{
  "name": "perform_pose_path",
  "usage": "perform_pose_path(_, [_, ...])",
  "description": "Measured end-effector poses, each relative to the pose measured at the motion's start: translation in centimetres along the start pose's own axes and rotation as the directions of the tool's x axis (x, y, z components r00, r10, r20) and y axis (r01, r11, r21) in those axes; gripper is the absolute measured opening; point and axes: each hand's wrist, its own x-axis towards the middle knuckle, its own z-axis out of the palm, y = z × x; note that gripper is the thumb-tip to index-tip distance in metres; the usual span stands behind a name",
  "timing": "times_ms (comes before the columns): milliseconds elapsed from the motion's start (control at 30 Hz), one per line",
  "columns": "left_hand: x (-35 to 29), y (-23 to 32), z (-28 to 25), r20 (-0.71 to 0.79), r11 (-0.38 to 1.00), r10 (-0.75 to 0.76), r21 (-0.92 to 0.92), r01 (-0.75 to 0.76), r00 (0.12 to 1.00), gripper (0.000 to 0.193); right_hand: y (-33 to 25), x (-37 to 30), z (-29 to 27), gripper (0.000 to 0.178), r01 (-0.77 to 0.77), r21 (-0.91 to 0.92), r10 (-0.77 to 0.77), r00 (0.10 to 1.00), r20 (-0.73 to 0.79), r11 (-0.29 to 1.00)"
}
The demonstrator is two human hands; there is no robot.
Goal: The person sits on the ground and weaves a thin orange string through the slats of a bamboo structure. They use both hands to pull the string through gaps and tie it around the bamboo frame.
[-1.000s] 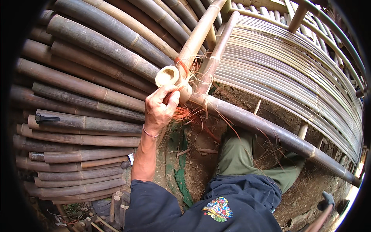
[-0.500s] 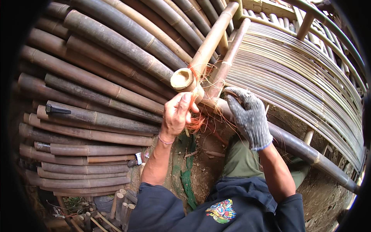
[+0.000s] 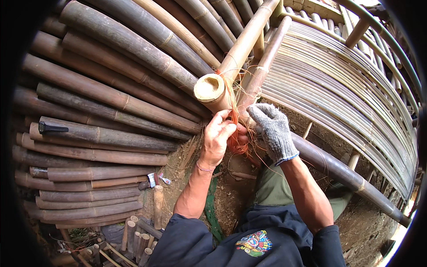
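Observation:
An upright bamboo post with a pale cut top (image 3: 209,88) stands at the corner of a bamboo frame. Orange fibre strands (image 3: 232,102) wrap the joint beside it and hang in a loose tuft below. My bare left hand (image 3: 217,140) pinches the strands just under the post's top, thumb against fingers. My right hand (image 3: 273,131), in a grey knitted glove, is closed at the right of the joint, close to the dark lower rail (image 3: 333,162). Thin loose strands lie around its fingertips; what it holds is hidden.
Many dark bamboo poles (image 3: 115,40) lie stacked at the left, a black strapped object (image 3: 52,127) on one. A panel of split bamboo slats (image 3: 329,89) fills the frame at the right. Short bamboo pieces (image 3: 142,244) stand at lower left. Green netting (image 3: 212,204) lies on the ground.
My left hand has shifted right and slightly down along the strands. My gloved right hand has moved left toward the joint, its fingers drawn closer together. The view has shifted slightly.

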Motion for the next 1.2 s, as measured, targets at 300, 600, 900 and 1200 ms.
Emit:
perform_pose_path(300, [4.2, -1.0, -1.1, -0.139, 0.982, -0.004, -0.19, -0.023, 0.99, 0.013, -3.3, -6.6, -3.2, 0.016, -0.073, 0.127, 0.036, 0.961, 0.273, 0.989])
perform_pose_path(600, [3.5, 0.5, 0.6, -0.212, 0.961, -0.028, -0.274, -0.032, 0.977, 0.008, -4.8, -19.0, -18.2, 0.022, -0.047, 0.149, 0.043, 0.999, 0.029, 0.988])
perform_pose_path(900, [3.8, 0.6, 1.5, -0.331, 0.973, 0.004, -0.216, -0.08, 0.944, 0.02, -5.2, -34.6, -36.7, 0.034, 0.288, 0.571, -0.278, 0.955, -0.107, 0.769])
perform_pose_path(1200, [5.0, 0.7, 0.4, -0.152, 0.863, -0.103, -0.505, 0.013, 0.983, 0.023, 4.8, -64.0, -61.8, 0.029, -0.693, -0.047, 0.501, 0.564, -0.656, 0.719])
